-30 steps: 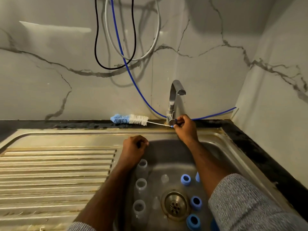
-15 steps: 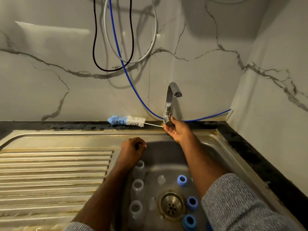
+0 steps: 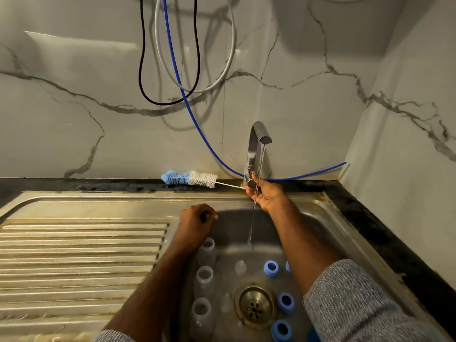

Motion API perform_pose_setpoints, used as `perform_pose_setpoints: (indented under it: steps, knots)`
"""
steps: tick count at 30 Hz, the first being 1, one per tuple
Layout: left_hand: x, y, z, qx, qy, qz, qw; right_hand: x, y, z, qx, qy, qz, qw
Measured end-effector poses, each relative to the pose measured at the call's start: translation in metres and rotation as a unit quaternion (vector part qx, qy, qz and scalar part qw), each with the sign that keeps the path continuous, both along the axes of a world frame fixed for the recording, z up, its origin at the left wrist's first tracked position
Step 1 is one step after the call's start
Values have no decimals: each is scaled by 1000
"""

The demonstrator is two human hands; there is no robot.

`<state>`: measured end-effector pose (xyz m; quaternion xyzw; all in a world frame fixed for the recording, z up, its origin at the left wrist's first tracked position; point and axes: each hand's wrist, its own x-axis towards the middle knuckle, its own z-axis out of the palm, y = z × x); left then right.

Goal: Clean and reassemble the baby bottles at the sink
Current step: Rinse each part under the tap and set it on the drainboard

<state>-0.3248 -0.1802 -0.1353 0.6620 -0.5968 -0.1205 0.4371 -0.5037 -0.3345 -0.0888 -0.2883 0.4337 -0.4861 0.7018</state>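
Because water now runs from the tap [image 3: 256, 144], the stainless sink [image 3: 345, 233] holds everything for washing; the right hand [image 3: 265, 193] lies palm-up at the tap's lever, fingers loosely around it, presumably setting the flow; the left hand [image 3: 195, 222] rests fisted on the basin edge, holding nothing visible; the bottle brush [image 3: 190, 178] waits on the ledge; clear bottles [image 3: 204, 275] and blue collars [image 3: 285, 302] stand by the drain, their lower parts cut off.
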Motion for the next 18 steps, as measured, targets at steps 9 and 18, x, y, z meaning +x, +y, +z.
perform_pose_setpoints:
  steps: [9, 18]
  knots:
    - [-1, 5, 3, -12, 3, -2, 1000, -17, 52, -30, -187, 329, -19, 925]
    - [-1, 5, 3, -14, -12, 3, 1000, -5, 104, -87, -361, 510, 327, 709]
